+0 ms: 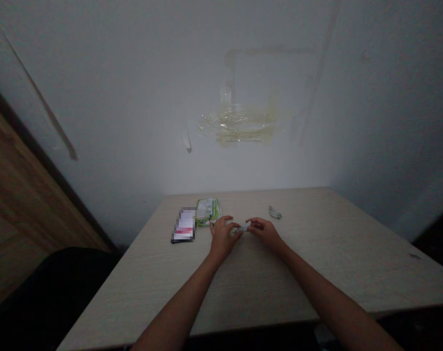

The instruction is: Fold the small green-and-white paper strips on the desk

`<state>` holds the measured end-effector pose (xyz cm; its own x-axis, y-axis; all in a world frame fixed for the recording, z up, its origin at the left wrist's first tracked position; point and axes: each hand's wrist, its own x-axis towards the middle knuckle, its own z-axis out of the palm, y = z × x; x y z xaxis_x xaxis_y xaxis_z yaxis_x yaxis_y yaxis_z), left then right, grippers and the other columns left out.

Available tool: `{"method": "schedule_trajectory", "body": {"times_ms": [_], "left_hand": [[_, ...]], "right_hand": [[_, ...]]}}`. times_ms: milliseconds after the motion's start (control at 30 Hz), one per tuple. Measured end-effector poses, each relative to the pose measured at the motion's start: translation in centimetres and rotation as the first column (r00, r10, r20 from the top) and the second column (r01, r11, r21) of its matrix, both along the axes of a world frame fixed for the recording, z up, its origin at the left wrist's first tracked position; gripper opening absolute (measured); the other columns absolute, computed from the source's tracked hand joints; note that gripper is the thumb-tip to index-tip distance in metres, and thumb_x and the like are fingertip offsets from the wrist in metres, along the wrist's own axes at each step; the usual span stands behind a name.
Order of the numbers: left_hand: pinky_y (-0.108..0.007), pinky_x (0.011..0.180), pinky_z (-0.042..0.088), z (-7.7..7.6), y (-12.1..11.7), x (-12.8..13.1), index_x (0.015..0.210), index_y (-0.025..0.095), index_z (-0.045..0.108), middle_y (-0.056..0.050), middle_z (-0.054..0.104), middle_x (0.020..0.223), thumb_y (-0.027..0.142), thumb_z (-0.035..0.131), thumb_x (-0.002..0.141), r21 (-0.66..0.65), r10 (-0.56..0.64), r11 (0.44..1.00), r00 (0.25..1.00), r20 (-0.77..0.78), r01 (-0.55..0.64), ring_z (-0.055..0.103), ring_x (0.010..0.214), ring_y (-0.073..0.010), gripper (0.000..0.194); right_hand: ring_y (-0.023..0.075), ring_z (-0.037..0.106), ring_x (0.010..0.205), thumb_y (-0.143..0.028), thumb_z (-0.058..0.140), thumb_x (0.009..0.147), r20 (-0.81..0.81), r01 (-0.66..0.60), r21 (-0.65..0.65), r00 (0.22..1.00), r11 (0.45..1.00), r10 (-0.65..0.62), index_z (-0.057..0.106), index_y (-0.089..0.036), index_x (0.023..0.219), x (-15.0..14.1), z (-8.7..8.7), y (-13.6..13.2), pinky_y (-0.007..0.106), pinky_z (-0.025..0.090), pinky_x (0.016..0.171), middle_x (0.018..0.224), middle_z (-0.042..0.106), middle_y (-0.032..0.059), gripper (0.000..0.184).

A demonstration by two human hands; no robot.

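My left hand [223, 238] and my right hand [265, 231] meet near the middle of a pale wood-grain table [316, 253]. Between them, a small white-and-green cylindrical item [240, 229] is pinched by the fingers of both hands. Its exact kind is too small to tell. Just beyond my left hand lies a green-and-white printed packet [208, 212]. A phone [183, 225] with a lit, blurred screen lies left of that packet. Beyond my right hand, apart from it, rests a small green-and-white scrap [275, 212].
The table's far side meets a white wall [279, 97] with a patch of old tape residue [239, 126]. A wooden panel [20, 185] stands to the left, and a dark chair back or seat [60, 278] sits at lower left.
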<state>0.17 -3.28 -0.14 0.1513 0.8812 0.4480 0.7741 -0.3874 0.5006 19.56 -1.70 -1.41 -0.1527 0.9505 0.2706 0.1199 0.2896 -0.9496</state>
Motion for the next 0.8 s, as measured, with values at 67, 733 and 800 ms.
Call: {"method": "schedule_trajectory", "body": {"times_ms": [67,733,800], "left_hand": [[-0.063,0.114,0.009,0.00,0.05,0.04,0.095,0.032,0.073,-0.004,0.056,0.130,0.033,0.071,0.079,-0.014,-0.011,1.000,1.000,0.008,0.011,0.047,0.127,-0.0264,0.015],[-0.046,0.108,0.031,-0.17,0.26,0.44,0.088,0.028,0.074,-0.003,0.063,0.122,0.036,0.071,0.080,-0.043,-0.017,0.999,0.988,0.155,0.024,0.053,0.120,-0.0224,0.012],[-0.046,0.109,0.030,-0.19,0.29,0.45,0.088,0.027,0.074,-0.002,0.063,0.121,0.036,0.072,0.079,-0.052,-0.002,0.999,0.986,0.169,0.011,0.053,0.119,-0.0223,0.013]], "right_hand": [[0.0214,0.069,0.081,-0.048,0.074,0.069,-0.026,0.002,-0.017,1.000,1.000,-0.002,0.069,-0.018,0.098,-0.02,-0.09,0.08,0.038,0.053,0.082,0.081,0.073,0.0041,0.043],[0.0199,0.065,0.077,-0.046,0.070,0.071,0.027,0.023,0.011,0.999,1.000,-0.024,0.066,-0.018,0.082,-0.32,-0.43,0.34,0.033,0.049,0.077,0.080,0.070,0.0037,0.031],[0.0195,0.064,0.077,-0.047,0.071,0.071,0.019,0.015,-0.009,1.000,1.000,-0.015,0.065,-0.018,0.083,-0.47,-0.36,0.32,0.032,0.049,0.075,0.079,0.070,0.0034,0.032]]}}
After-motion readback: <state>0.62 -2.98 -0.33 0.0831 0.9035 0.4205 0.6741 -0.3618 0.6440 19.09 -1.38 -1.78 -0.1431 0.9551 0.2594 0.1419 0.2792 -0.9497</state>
